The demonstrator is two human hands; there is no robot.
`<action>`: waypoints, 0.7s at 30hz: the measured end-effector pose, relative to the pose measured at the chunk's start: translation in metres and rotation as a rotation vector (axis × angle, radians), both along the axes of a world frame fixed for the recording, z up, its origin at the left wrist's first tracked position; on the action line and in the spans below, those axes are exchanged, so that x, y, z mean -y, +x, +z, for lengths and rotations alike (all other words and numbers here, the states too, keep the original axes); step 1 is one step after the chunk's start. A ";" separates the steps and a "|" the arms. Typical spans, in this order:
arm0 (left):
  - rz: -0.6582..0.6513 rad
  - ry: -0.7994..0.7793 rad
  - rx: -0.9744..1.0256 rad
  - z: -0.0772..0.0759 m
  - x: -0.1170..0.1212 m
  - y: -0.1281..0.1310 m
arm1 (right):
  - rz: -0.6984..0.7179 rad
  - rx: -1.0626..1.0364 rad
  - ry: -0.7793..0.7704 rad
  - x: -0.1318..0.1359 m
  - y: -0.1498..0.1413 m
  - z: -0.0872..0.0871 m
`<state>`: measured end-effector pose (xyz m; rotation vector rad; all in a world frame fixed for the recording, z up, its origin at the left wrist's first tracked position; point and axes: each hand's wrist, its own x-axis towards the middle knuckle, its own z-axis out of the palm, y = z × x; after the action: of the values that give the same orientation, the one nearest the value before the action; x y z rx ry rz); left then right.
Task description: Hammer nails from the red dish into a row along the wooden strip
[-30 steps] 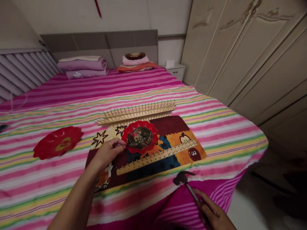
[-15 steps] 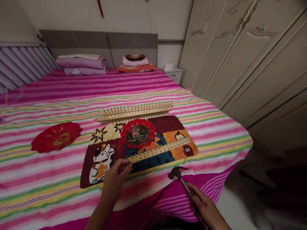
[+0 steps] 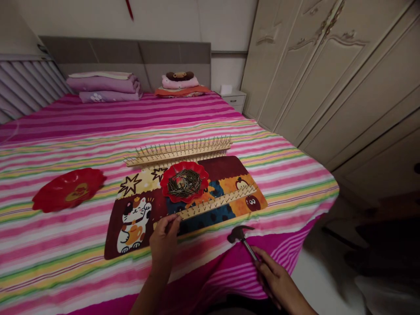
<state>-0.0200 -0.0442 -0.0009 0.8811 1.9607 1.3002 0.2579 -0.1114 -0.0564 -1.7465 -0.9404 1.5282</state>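
My left hand (image 3: 165, 234) is over the left part of a narrow wooden strip (image 3: 215, 204) studded with a row of nails. Its thumb and forefinger are pinched together at the strip's top; whatever is between them is too small to make out. In my right hand (image 3: 274, 273) is a claw hammer (image 3: 240, 235), gripped by its handle, its head low over the bed's near edge, right of the strip. Just behind the strip stands a red scalloped bowl (image 3: 166, 186) full of loose nails (image 3: 184, 183).
Under the strip and bowl lies a patterned mat (image 3: 111, 236) with a cat picture. Behind it are wooden strips (image 3: 180, 154) bristling with upright nails. A red scalloped dish (image 3: 54, 190) rests at left on the striped bedspread (image 3: 65, 245). Wardrobe doors (image 3: 328, 78) stand at right.
My left hand has shifted up and rightward along the strip, its fingertips now pinched over it. The hammer stays about where it was in my right hand. The whole view has shifted slightly.
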 end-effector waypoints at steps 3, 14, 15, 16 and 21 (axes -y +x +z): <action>0.012 0.001 -0.004 -0.002 0.000 0.000 | -0.007 -0.012 0.011 0.000 0.000 -0.002; -0.118 0.106 -0.323 -0.011 0.000 0.000 | 0.109 0.159 0.223 0.004 -0.001 0.023; -0.129 0.116 -0.338 -0.013 0.000 0.000 | 0.129 0.167 0.248 0.004 -0.006 0.034; -0.138 0.127 -0.350 -0.014 0.000 0.000 | 0.162 0.163 0.272 0.004 -0.011 0.045; -0.159 0.202 -0.397 -0.021 0.001 -0.003 | 0.412 0.105 0.512 -0.014 -0.051 0.098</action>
<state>-0.0232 -0.0450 -0.0222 1.4585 2.0189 1.3214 0.2072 -0.0979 0.0417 -1.3227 -1.6572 1.2767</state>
